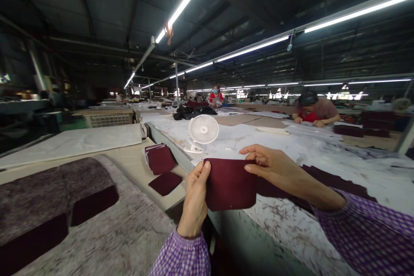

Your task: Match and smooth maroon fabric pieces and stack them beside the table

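Note:
A maroon fabric piece (231, 185) with rounded lower corners is held up in front of me. My left hand (197, 192) pinches its left edge, thumb on the near face. At its upper right corner is my right hand (268, 164), thumb against the near face and index finger stretched out above the top edge. Whether those right fingers close on the cloth is hard to make out. Behind the piece, more maroon fabric (336, 181) lies on the white-covered table. To the left rest a small stack of maroon pieces (161, 159) and a single maroon piece (165, 183).
A white clip fan (203, 129) stands on the table (239, 138) beyond my hands. At left, grey mottled material (106, 233) carries larger maroon panels (95, 205). Dark cloth (194, 111) is heaped farther back. One co-worker (318, 110) leans over the table at right; another (216, 97) stands farther off.

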Demonstrator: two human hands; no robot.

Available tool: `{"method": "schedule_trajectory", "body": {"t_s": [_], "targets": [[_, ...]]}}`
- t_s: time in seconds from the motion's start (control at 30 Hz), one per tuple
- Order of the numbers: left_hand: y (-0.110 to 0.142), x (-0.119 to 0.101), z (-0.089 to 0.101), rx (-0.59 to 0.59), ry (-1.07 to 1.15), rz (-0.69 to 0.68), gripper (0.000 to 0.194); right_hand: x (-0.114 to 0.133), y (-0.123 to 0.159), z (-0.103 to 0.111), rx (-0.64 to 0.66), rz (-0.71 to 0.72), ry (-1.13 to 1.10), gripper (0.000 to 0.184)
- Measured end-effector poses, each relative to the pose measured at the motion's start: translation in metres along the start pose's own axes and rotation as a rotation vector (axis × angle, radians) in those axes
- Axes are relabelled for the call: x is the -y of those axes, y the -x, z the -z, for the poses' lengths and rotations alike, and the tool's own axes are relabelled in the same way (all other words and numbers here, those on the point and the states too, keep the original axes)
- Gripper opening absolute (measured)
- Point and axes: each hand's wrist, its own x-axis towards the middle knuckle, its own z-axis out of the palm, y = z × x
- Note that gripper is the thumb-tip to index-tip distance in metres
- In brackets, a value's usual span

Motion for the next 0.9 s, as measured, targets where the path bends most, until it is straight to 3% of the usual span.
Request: {"method": "schedule_trajectory", "body": {"t_s": [0.3,0.57,0.73,0.83,0.9], "targets": [[-0.011,0.007,0.014,-0.033,-0.014,-0.096,0.022,-0.003,-0.002,0.001,-0.026,-0.010,0.041,0.030],[-0.011,0.011,0.013,-0.045,-0.061,-0.078,0.025,-0.012,-0.006,0.000,-0.003,0.005,0.032,0.027],[-0.017,0.017,0.018,-0.125,-0.239,-0.146,0.026,-0.010,-0.006,0.001,-0.146,0.079,0.231,0.026],[-0.013,0.022,0.006,-0.234,-0.516,-0.331,0.022,-0.001,-0.005,0.001,0.057,0.014,0.084,0.036],[-0.004,0.026,-0.009,-0.192,-0.669,-0.438,0.018,0.003,-0.005,0.000,0.213,-0.092,-0.122,0.048]]}}
